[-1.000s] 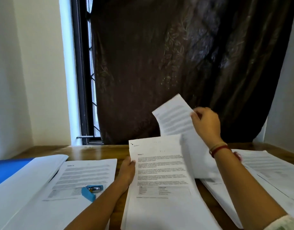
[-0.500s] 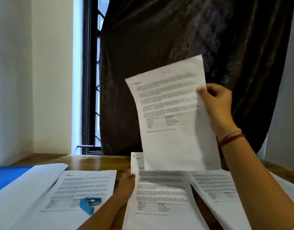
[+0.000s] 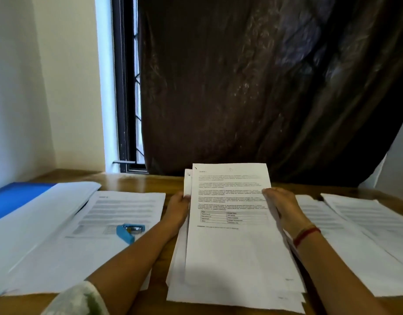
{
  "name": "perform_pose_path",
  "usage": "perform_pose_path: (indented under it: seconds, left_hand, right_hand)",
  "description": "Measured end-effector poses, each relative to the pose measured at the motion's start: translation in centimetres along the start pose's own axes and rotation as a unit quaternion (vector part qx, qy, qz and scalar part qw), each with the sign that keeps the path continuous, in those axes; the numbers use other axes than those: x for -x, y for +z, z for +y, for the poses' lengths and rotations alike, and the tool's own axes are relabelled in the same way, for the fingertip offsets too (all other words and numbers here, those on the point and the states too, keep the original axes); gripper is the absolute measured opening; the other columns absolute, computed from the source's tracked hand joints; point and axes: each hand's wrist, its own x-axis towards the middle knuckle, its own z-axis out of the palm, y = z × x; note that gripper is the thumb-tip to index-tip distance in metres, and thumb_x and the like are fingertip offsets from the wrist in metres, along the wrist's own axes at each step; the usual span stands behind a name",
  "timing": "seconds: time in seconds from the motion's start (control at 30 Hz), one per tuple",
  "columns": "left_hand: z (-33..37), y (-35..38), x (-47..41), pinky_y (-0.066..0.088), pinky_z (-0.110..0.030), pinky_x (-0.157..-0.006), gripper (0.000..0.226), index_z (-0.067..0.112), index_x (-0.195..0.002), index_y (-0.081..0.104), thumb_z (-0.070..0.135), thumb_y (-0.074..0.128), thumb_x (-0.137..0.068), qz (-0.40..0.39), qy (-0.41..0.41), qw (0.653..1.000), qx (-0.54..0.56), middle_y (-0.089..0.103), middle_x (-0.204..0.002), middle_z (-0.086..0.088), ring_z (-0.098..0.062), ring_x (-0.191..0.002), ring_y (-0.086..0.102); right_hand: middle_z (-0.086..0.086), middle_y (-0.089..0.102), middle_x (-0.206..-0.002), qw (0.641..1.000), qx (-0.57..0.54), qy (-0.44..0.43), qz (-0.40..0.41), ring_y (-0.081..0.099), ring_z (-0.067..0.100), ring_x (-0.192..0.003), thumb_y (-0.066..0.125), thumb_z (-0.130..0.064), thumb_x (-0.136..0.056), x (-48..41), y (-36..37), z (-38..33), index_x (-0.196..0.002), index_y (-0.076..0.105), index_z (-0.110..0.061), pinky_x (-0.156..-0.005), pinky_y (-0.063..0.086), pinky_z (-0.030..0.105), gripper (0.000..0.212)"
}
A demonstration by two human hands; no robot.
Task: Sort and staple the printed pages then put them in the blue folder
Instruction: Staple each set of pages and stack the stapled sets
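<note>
The fingers (image 3: 273, 194) of the right hand (image 3: 284, 208) curl round the right edge of the stack of printed pages (image 3: 234, 251), thumb lying on the top sheet beside the text. The left hand (image 3: 177, 208) grips the stack's left edge the same way, thumb at the margin and the other fingers hidden under the paper. Between the two hands the stack sits in the middle of the worktop (image 3: 150, 180), its far end tilted up and its near end resting on the wood, the sheets slightly fanned out of line. The top page shows paragraphs of text and a small table.

A red bracelet (image 3: 306, 235) circles the right wrist, and a pale sleeve (image 3: 77, 298) covers the left arm near the bottom edge.

Left of the left hand a printed sheet (image 3: 118, 208) lies flat, with a blue stapler (image 3: 127, 231) on top of it. Further left, a large white sheet (image 3: 48, 212) overlaps the blue folder (image 3: 16, 194), which lies at the far left of the worktop. Right of the right hand lie two more overlapping piles of pages (image 3: 359, 235).

Beyond the worktop hang a dark brown curtain (image 3: 264, 87) and, left of it, a window (image 3: 127, 87).
</note>
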Motion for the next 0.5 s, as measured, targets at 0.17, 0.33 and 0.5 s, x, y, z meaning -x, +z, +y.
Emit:
perform_pose_path:
  seconds: [0.17, 0.33, 0.5]
  left_hand:
    - [0.4, 0.1, 0.0, 0.039, -0.013, -0.053, 0.021, 0.019, -0.113, 0.056, 0.024, 0.038, -0.104, 0.018, -0.014, 1.0, -0.013, 0.058, -0.094, 0.01, -0.004, -0.077, 0.058]
    - [0.3, 0.0, -0.4, 0.045, -0.017, -0.055, 0.027, 0.01, -0.113, 0.058, 0.029, 0.042, -0.103, 0.017, -0.02, 1.0, 0.005, 0.066, -0.096, 0.004, -0.01, -0.08, 0.064]
    - [0.6, 0.0, 0.2, 0.051, -0.015, -0.053, 0.023, 0.015, -0.117, 0.061, 0.009, 0.057, -0.095, -0.014, 0.005, 1.0, -0.014, 0.064, -0.105, 0.01, -0.009, -0.08, 0.066]
  right_hand:
    - [0.019, 0.07, -0.101, 0.999, 0.046, -0.015, -0.007, 0.065, 0.039, -0.098, 0.06, -0.012, -0.089, -0.3, -0.1, 1.3, -0.1, 0.06, 0.006, -0.093, 0.051, 0.052, 0.021]
    - [0.014, 0.071, -0.099, 0.997, 0.063, -0.001, -0.037, 0.066, 0.034, -0.095, 0.059, -0.011, -0.09, -0.2, 0.6, 2.3, -0.095, 0.06, -0.003, -0.09, 0.054, 0.046, 0.009]
    - [0.012, 0.071, -0.102, 0.997, 0.053, 0.02, -0.049, 0.067, 0.032, -0.094, 0.061, -0.019, -0.091, -0.5, 0.7, 2.6, -0.106, 0.062, 0.0, -0.087, 0.054, 0.044, 0.024]
